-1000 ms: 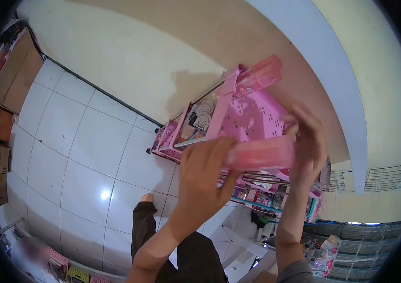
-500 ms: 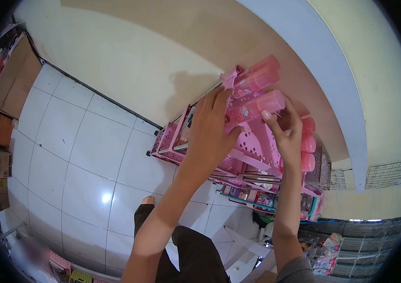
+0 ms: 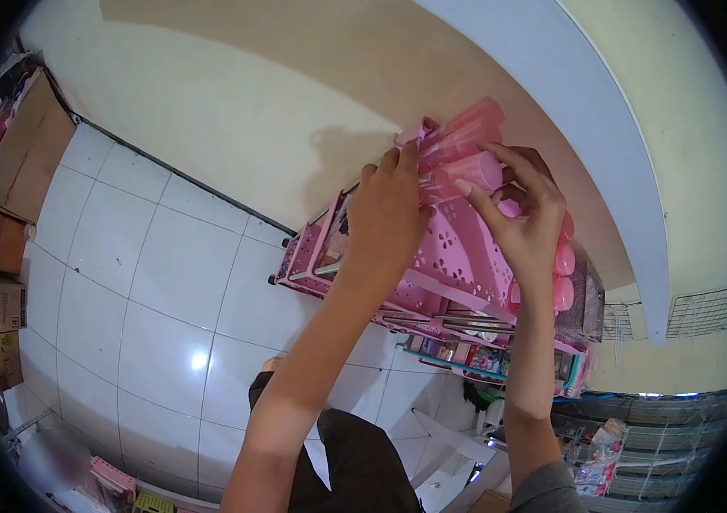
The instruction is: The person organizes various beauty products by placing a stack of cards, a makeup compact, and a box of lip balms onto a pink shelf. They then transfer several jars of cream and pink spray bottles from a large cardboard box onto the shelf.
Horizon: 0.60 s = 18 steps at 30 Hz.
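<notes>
Left hand: left hand [image 3: 389, 214] grasps the near end of a pink bottle [image 3: 463, 175].
Right hand: right hand [image 3: 522, 218] grips its capped end.
Bottle: translucent pink, lying atop pink rack [image 3: 458, 256].
Far: second pink bottle [image 3: 466, 128] just beyond, touching.

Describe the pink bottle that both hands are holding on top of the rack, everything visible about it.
The pink bottle is a translucent, plastic-looking cylinder with a rounded pale end facing right. It lies on its side, tilted up to the right, on the top shelf of the pink rack, close against another pink bottle above it. The left hand covers its left end; the right hand grips its right end, thumb along the front. Any label is hidden.
</notes>
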Available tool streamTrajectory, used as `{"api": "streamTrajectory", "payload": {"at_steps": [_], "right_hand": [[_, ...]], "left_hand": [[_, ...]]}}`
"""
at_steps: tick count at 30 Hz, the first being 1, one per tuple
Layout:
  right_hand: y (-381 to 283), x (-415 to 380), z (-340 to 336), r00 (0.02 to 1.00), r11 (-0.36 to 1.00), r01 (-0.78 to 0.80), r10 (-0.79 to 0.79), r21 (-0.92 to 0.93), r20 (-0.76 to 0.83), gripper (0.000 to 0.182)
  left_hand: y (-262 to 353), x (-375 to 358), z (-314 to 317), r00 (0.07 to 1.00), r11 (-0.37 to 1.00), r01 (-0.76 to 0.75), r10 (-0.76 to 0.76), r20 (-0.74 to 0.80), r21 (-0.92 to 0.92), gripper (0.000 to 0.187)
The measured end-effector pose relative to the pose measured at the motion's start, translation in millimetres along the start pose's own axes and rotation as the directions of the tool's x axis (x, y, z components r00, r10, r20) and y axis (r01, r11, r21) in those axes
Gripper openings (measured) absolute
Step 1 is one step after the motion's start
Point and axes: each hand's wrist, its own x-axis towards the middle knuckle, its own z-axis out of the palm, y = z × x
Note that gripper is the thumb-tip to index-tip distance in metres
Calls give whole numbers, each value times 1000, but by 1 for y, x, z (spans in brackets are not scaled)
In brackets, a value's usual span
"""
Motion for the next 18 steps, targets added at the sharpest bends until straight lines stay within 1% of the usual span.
{"api": "streamTrajectory", "payload": {"at_steps": [1, 5, 7, 8, 10, 11, 13, 14, 15, 16, 17, 18], "right_hand": [[1, 1, 0, 999, 998, 49, -49, -27, 0, 37], [4, 2, 2, 999, 998, 27, -28, -63, -18, 38], [5, 2, 3, 993, 995, 96, -99, -41, -63, 39], [7, 1, 4, 993, 995, 90, -93, -41, -69, 39], [11, -3, 4, 991, 993, 108, -103, 54, -87, 41], [12, -5, 2, 991, 993, 106, -101, 54, -93, 41], [13, -15, -5, 989, 993, 27, -11, 112, -148, 42], [13, -22, -13, 987, 994, 19, -1, 108, -161, 42], [12, -33, -26, 998, 997, 22, -18, 74, -55, 43], [9, -43, -41, 999, 999, 29, -31, 40, 43, 43], [1, -56, -59, 983, 999, 30, -35, 31, 180, 43], [-7, -71, -79, 951, 999, 29, -34, 21, 307, 42]], "left_hand": [[1, 1, 0, 1000, 1000, -2, 2, -2, -1, 60], [3, 2, 2, 1000, 997, 9, -9, 9, 71, 63], [3, 3, 2, 1000, 996, 2, -4, 18, 92, 64], [3, 3, 2, 1000, 996, 7, -9, 20, 92, 64], [2, 4, 3, 1000, 995, 5, -8, 27, 95, 65], [0, 4, 5, 1000, 995, 2, -3, 13, 100, 65], [0, 2, 3, 1000, 994, -10, 9, 9, 106, 66], [3, 0, 1, 1000, 992, 5, -6, 10, 128, 66], [6, -1, -4, 1000, 988, 13, -15, 10, 152, 66], [5, -7, -9, 997, 992, -13, 22, -69, 127, 65], [4, -18, -14, 987, 994, -49, 64, -145, 103, 65], [3, -31, -24, 969, 992, -79, 99, -225, 95, 62]]}}
